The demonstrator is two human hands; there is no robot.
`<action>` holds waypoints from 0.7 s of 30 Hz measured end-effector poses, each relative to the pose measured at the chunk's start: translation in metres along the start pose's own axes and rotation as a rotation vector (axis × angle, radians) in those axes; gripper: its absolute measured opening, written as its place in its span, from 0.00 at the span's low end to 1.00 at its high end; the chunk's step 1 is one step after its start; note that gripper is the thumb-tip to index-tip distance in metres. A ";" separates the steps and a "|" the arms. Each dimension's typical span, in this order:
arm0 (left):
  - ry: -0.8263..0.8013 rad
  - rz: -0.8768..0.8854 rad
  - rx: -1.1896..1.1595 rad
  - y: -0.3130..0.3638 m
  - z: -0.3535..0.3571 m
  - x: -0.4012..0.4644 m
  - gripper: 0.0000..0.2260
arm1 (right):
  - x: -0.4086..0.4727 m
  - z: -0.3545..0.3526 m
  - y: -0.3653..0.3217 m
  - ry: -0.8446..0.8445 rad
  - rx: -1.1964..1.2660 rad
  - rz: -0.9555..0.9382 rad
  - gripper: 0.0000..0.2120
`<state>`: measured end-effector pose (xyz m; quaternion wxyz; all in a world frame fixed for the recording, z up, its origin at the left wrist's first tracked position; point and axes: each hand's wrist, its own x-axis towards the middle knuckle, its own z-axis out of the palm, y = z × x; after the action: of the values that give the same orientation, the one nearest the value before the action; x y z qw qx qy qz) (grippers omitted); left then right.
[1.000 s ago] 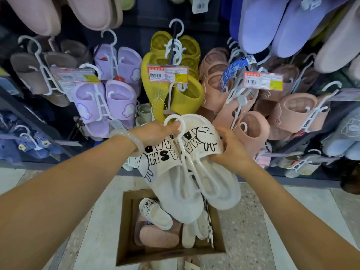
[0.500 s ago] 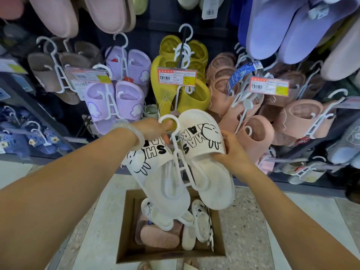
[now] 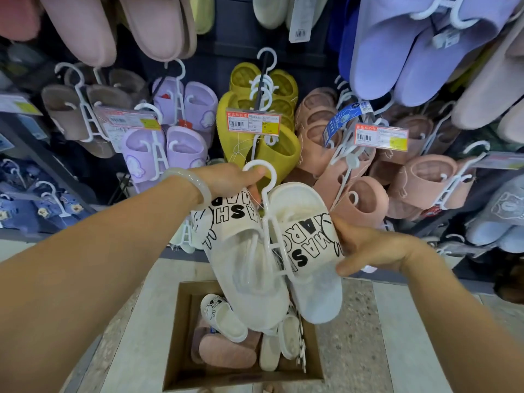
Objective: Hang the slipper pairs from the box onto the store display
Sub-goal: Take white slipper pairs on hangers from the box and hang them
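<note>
Slipper wall ahead, yellow pairs [image 3: 256,129] hanging dead centre, pink ones [image 3: 365,177] to the right. Both hands carry the white slipper pair [image 3: 272,251] above the cardboard box [image 3: 181,364] on the near floor. Left hand [image 3: 229,180] pinches the hanger hook [image 3: 259,168]; right hand [image 3: 368,245] grips the right slipper's strap.

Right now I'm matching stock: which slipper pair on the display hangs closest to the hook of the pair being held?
The yellow pair, directly above the white hanger hook the left hand holds; purple and pink pairs hang off to either side.
</note>
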<state>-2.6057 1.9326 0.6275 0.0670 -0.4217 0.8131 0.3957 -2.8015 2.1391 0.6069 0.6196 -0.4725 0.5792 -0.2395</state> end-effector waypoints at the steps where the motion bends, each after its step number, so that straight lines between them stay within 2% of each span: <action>1: 0.004 0.018 0.000 0.003 -0.002 -0.002 0.30 | -0.001 -0.003 -0.004 0.008 -0.007 -0.009 0.46; 2: 0.007 0.035 0.024 0.005 -0.004 -0.003 0.30 | -0.001 -0.003 -0.011 0.070 -0.001 -0.034 0.40; 5: -0.017 0.083 0.058 0.012 -0.007 -0.006 0.29 | 0.012 0.001 -0.033 0.434 -0.020 -0.145 0.22; 7: -0.022 0.104 0.098 0.021 -0.007 -0.009 0.29 | 0.026 0.007 -0.052 0.547 -0.074 -0.230 0.18; 10: -0.022 0.120 0.156 0.032 -0.005 -0.013 0.29 | 0.044 0.015 -0.075 0.557 -0.129 -0.268 0.22; 11: -0.022 0.122 0.155 0.033 -0.005 -0.013 0.30 | 0.048 0.016 -0.078 0.537 -0.158 -0.274 0.20; 13: -0.034 0.132 0.140 0.033 -0.003 -0.013 0.32 | 0.055 0.019 -0.081 0.472 -0.169 -0.277 0.06; 15: -0.024 0.130 0.164 0.031 -0.002 -0.013 0.39 | 0.058 0.019 -0.081 0.440 -0.146 -0.275 0.06; 18: 0.030 0.141 0.180 0.032 0.000 -0.015 0.32 | 0.055 0.017 -0.081 0.440 -0.159 -0.273 0.03; 21: 0.090 0.232 0.146 0.037 0.001 -0.017 0.26 | 0.053 0.015 -0.079 0.468 -0.148 -0.280 0.03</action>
<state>-2.6224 1.9566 0.6565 0.0148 -0.3364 0.8852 0.3211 -2.7561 2.0642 0.6470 0.3937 -0.5236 0.6516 -0.3824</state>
